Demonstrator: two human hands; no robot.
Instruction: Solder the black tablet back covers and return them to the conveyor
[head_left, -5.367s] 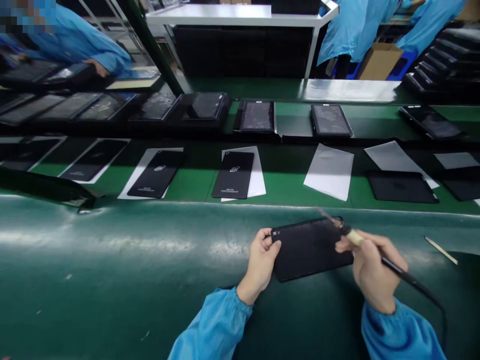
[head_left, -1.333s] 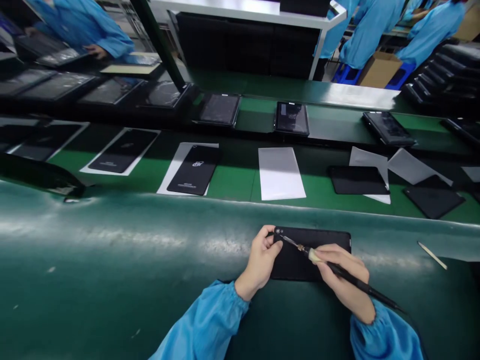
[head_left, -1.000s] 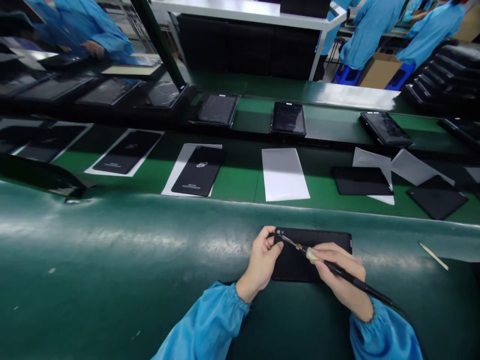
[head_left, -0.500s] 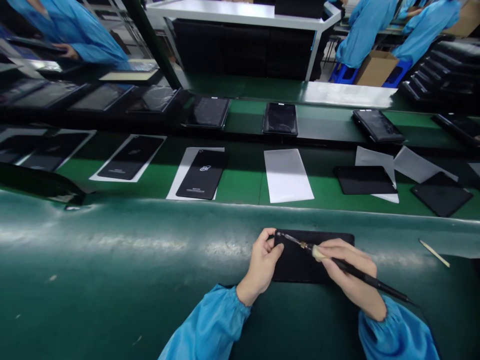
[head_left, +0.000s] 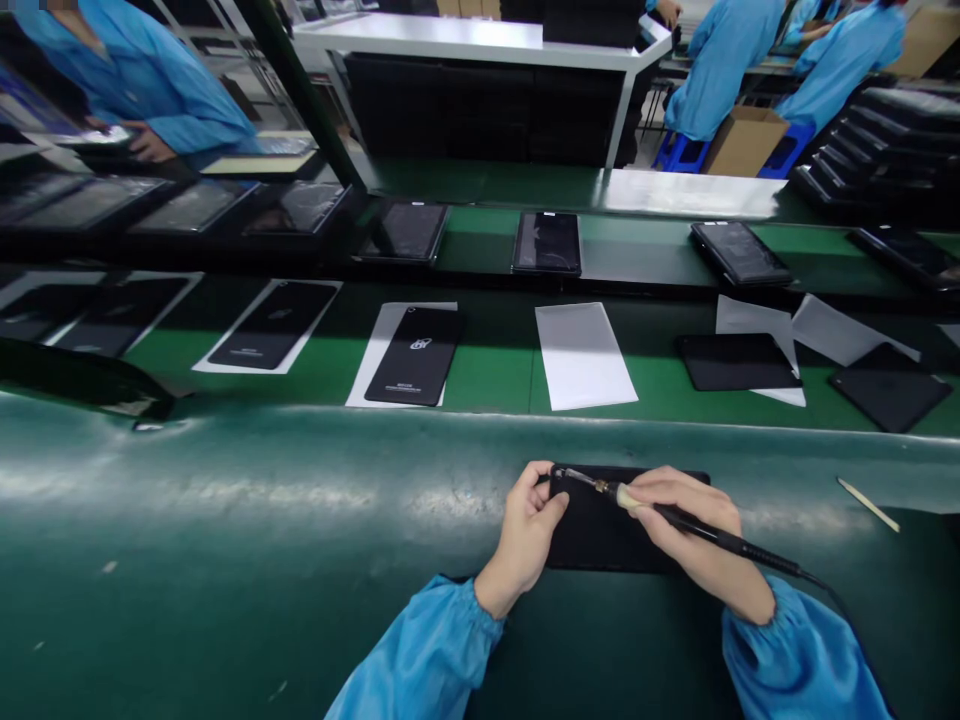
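Observation:
A black tablet back cover [head_left: 596, 535] lies flat on the green bench in front of me. My left hand [head_left: 523, 535] grips its upper left corner, thumb on top and fingers at the edge. In my right hand [head_left: 716, 575] is a soldering iron [head_left: 761, 555], held like a pen, its cable trailing to the lower right. The iron's metal tip points left and reaches a small spot at the cover's upper left corner, close to my left fingertips. Whether the tip touches there I cannot tell. My right hand hides part of the cover.
A thin pale stick [head_left: 868, 504] lies on the bench [head_left: 262, 580] at right. Beyond are a row of back covers [head_left: 416, 370] on white sheets [head_left: 589, 360] and a row of tablets [head_left: 547, 243]. A green post [head_left: 300, 90] rises left; a co-worker [head_left: 180, 95] stands behind it.
The iron and my right hand have shifted slightly left. The far row of tablets has moved left, while the nearer covers and sheets sit a little further right. The co-worker's hands have moved.

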